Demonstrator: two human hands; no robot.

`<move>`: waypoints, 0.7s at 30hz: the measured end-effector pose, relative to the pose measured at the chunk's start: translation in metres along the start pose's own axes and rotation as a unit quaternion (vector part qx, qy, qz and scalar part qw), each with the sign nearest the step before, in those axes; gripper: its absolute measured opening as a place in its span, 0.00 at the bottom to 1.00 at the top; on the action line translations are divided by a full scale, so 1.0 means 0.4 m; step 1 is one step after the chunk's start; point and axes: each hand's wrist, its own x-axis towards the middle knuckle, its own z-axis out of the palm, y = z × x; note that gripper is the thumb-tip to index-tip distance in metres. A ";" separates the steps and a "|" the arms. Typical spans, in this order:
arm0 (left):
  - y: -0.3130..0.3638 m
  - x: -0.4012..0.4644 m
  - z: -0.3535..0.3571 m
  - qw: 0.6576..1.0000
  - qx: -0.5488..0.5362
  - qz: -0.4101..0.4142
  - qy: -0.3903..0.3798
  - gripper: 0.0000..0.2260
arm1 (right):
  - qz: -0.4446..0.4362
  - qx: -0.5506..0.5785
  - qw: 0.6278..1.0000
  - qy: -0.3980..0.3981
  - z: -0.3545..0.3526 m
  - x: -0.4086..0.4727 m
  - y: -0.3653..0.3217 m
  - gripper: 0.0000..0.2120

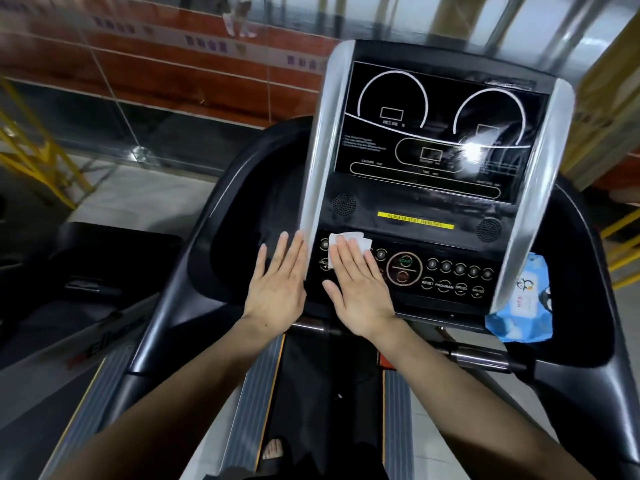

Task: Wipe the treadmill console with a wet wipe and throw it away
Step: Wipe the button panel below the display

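Observation:
The treadmill console [429, 140] is black with silver side trims, a glossy display above and a button panel [450, 275] below. A white wet wipe [349, 239] lies on the left part of the button panel. My right hand [356, 285] presses it flat with straight fingers, and the wipe sticks out beyond the fingertips. My left hand [277, 282] lies flat beside it, fingers straight, against the lower end of the left silver trim and the black console surround.
A blue pack of wet wipes [523, 306] sits in the tray to the right of the console. Handlebars [481, 356] run below the console, with the treadmill belt [311, 393] underneath. Another machine [86, 271] stands on the left. Yellow railings [41, 150] and a glass barrier are behind.

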 end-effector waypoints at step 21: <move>0.140 0.030 -0.016 0.998 -0.016 0.061 -0.008 0.34 | -0.047 -0.046 0.998 -0.001 -0.038 -0.121 0.165 0.32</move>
